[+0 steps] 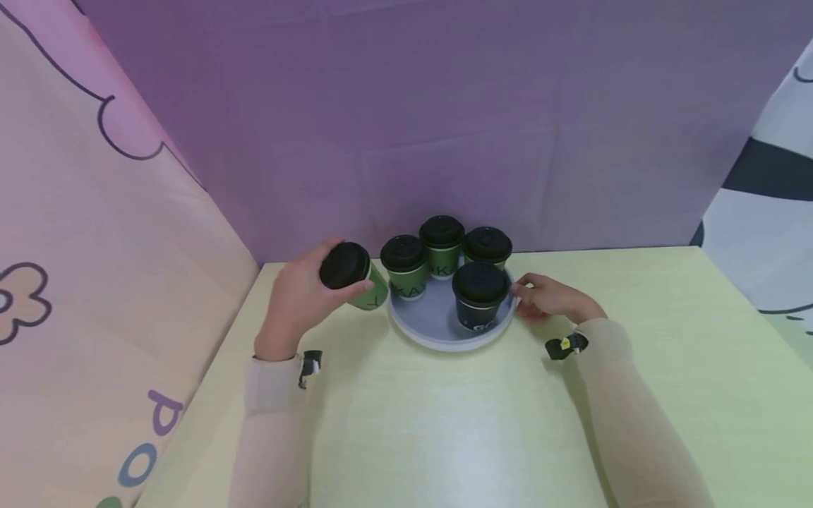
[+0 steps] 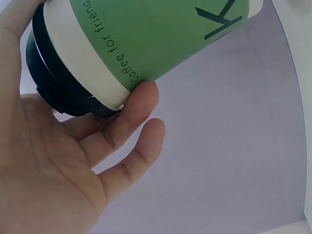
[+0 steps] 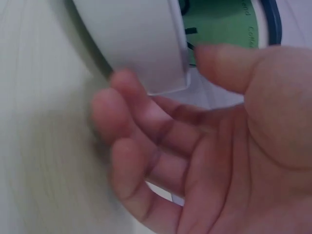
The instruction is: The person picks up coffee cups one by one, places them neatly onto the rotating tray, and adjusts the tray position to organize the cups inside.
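Observation:
My left hand (image 1: 295,300) grips a green paper coffee cup (image 1: 375,291) near its black lid (image 2: 58,78). The cup is tilted, just left of a round grey tray (image 1: 419,328), and bears the words "Coffee for friend" in the left wrist view. On the tray stand three lidded green cups, one at the left (image 1: 406,275), one at the back (image 1: 442,255) and one at the back right (image 1: 488,243), plus a dark cup (image 1: 478,310) in front. My right hand (image 1: 552,296) holds the tray's right edge, thumb by the rim and fingers curled along the outer wall.
Everything sits toward the back of a pale wooden table (image 1: 444,430). Close behind the tray rises a purple cloth backdrop (image 1: 444,106). A printed side panel (image 1: 95,233) borders the left, and another printed panel (image 1: 775,204) the right.

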A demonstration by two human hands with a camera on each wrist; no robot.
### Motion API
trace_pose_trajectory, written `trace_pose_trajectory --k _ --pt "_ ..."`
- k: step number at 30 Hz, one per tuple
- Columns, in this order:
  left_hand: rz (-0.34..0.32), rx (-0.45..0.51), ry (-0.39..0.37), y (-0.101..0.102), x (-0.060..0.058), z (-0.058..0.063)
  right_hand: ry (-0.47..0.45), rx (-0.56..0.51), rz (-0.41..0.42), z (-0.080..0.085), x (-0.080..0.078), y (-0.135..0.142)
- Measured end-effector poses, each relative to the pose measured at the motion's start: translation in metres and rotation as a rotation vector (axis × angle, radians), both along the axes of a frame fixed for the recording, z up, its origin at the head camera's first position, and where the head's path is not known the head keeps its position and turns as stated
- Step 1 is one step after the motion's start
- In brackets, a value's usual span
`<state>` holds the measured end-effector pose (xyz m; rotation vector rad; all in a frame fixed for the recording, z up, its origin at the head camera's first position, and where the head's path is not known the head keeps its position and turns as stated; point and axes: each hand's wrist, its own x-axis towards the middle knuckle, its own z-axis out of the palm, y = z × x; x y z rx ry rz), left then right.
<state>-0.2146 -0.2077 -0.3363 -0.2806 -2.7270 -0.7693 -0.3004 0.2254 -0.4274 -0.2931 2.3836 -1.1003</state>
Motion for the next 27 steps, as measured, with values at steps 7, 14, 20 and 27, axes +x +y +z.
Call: trace_pose_trajectory --k 7,14,20,27 --pt "-0.039 -0.025 0.026 0.012 0.0 -0.002 0.044 0.007 -0.063 -0.007 -0.004 -0.007" --pt "-0.077 -0.033 0.019 0.025 -0.002 -0.002 0.012 -0.017 -0.081 -0.013 -0.007 -0.006" --pt "-0.081 -0.017 -0.01 0.032 -0.004 -0.004 -0.009 -0.059 -0.07 -0.013 -0.007 -0.005" --pt "-0.073 0.009 -0.044 0.036 -0.002 -0.007 -0.037 -0.078 -0.037 -0.015 -0.006 -0.002"
